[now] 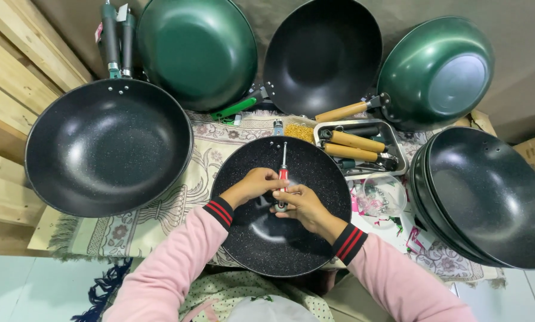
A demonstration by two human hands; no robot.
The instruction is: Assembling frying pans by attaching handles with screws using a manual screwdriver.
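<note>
Over the middle of the patterned cloth (pixel 160 206), a black speckled wok (pixel 279 206) sits in front of the person, and both hands work inside its bowl. The left hand (pixel 256 183) and the right hand (pixel 300 203) have their fingers curled tight around a red-handled screwdriver (pixel 283 173), whose shaft points toward twelve o'clock at the rivet holes near the wok's far rim. At ten o'clock lies a larger black wok with green handle (pixel 108 146), close beside the central wok without covering it. At eleven o'clock a green wok (pixel 199 50) leans up against the wall; at twelve o'clock a black wok (pixel 324 53) leans likewise, and at one o'clock a second green wok (pixel 437 71) shows its underside. Just past the central wok's rim at two o'clock a metal tray (pixel 392 140) holds wooden handles (pixel 354 146). At three o'clock a stack of black woks (pixel 488 197) crowds the right hand's side, with a clear plastic bag (pixel 381 197) between.
</note>
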